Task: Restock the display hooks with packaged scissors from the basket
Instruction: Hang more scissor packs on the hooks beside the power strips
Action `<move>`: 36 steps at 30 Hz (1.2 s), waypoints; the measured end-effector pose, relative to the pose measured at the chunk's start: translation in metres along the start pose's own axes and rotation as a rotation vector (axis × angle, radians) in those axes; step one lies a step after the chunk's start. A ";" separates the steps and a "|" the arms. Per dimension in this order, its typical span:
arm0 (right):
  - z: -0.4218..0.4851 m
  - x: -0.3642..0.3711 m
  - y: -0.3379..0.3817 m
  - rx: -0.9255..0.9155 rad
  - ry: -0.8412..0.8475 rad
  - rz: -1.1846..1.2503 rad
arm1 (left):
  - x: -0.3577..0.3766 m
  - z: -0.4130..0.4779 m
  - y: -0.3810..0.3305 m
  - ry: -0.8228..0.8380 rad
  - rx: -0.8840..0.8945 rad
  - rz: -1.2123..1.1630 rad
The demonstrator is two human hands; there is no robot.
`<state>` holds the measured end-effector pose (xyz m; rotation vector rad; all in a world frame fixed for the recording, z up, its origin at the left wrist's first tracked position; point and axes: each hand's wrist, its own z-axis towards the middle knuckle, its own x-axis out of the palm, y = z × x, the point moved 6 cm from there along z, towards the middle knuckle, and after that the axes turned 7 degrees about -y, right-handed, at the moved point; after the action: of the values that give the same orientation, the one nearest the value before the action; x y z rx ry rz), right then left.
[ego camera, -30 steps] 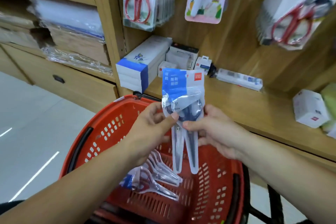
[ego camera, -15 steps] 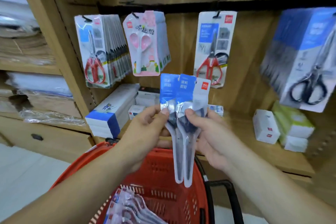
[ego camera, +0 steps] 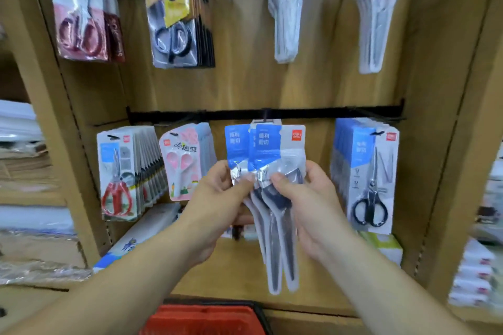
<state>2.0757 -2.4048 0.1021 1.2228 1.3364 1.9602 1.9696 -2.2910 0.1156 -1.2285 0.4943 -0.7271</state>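
nearest, at the bottom edge of the view, the rim of the red basket point(ego camera: 204, 318) shows just below the front edge of the wooden shelf point(ego camera: 236, 269). above it both forearms extend upward. the left hand point(ego camera: 217, 207) and the right hand point(ego camera: 310, 198) together hold a small fan of packaged scissors point(ego camera: 268, 155), blue card tops up and clear pointed ends hanging down in front of the shelf. the left fingers point(ego camera: 246, 178) pinch the packs from the left side, thumb on the front face. the right fingers point(ego camera: 280, 179) are curled round the right side of the bundle, thumb also on the front. the exact number of packs in the bundle cannot be told. their tops sit just below the middle of the black rail point(ego camera: 340, 114), right at a hook point(ego camera: 265, 113); whether any held pack is on it cannot be told. further back along the rail hang red-handled scissors point(ego camera: 118, 177) at the left end, pink scissors point(ego camera: 181, 160) beside them, and black-handled scissors point(ego camera: 367, 171) at the right end. a higher row of packs point(ego camera: 285, 8) hangs above, blurred.
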 end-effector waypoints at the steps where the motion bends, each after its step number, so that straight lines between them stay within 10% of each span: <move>1: 0.008 0.001 0.012 -0.008 -0.007 -0.008 | 0.003 0.008 -0.011 0.004 0.016 0.010; 25: 0.130 0.016 0.280 -0.519 -0.195 -0.319 | 0.061 0.138 -0.245 -0.099 0.709 0.314; 36: 0.118 -0.066 0.350 -0.742 -0.367 -0.330 | 0.149 0.164 -0.268 0.013 0.733 0.403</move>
<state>2.2447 -2.5441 0.4068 0.8610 0.4987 1.6482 2.1231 -2.3343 0.4241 -0.4190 0.4132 -0.4970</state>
